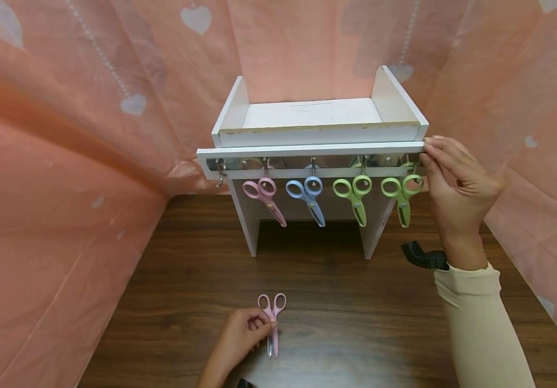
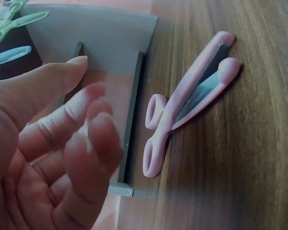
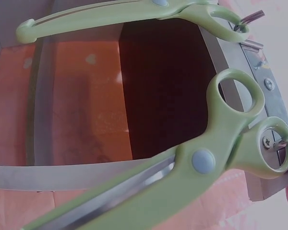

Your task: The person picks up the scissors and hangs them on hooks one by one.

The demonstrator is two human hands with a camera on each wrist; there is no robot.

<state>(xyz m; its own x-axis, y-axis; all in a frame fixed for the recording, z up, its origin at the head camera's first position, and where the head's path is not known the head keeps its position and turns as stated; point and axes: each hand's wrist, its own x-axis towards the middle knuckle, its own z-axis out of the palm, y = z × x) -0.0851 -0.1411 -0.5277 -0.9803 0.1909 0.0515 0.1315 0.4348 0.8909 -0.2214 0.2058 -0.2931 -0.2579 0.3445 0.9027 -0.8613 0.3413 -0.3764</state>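
A pair of pink scissors (image 1: 273,313) lies on the wooden surface, its handles toward the rack. Over its blades hovers my left hand (image 1: 242,335); in the left wrist view its fingers are loosely bent, with a gap between thumb and forefinger, apart from the scissors. My right hand (image 1: 462,183) pinches the right end of the white hook rail (image 1: 307,147). From the rail's hooks hang pink scissors (image 1: 270,203), blue scissors (image 1: 311,200), green scissors (image 1: 354,198) and, nearest the right hand, more green scissors (image 3: 201,160). The leftmost hook (image 1: 220,171) holds nothing.
The rail fronts a white shelf unit (image 1: 246,226) with upright side panels and an open top tray (image 1: 397,97). Pink heart-patterned cloth (image 1: 89,161) surrounds the dark wooden surface (image 1: 346,323) at the back and both sides.
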